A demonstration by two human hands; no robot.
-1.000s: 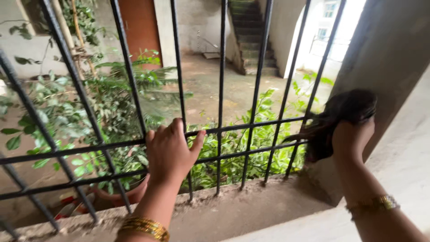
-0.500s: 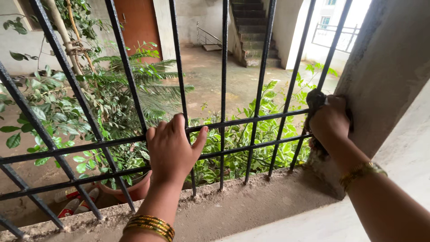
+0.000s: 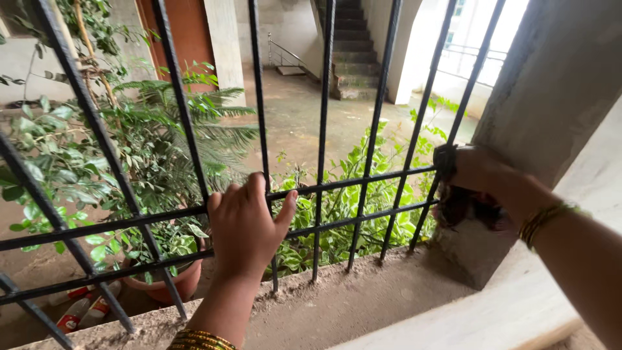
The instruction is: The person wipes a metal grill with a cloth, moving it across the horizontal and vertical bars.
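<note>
My left hand grips the upper horizontal bar of a black iron window grille, fingers curled over it. My right hand holds a dark cloth and presses it against the right end of the grille, where the bars meet the grey concrete pillar. Part of the cloth wraps around the rightmost upright bar. Gold bangles sit on both wrists.
A dusty concrete sill runs under the grille. Outside are leafy green plants, a terracotta pot, a courtyard floor, a staircase and a reddish door.
My right hand has carried the cloth from the pillar's face down and left to the grille's right end. My left hand has stayed on the bar. The view shifted slightly.
</note>
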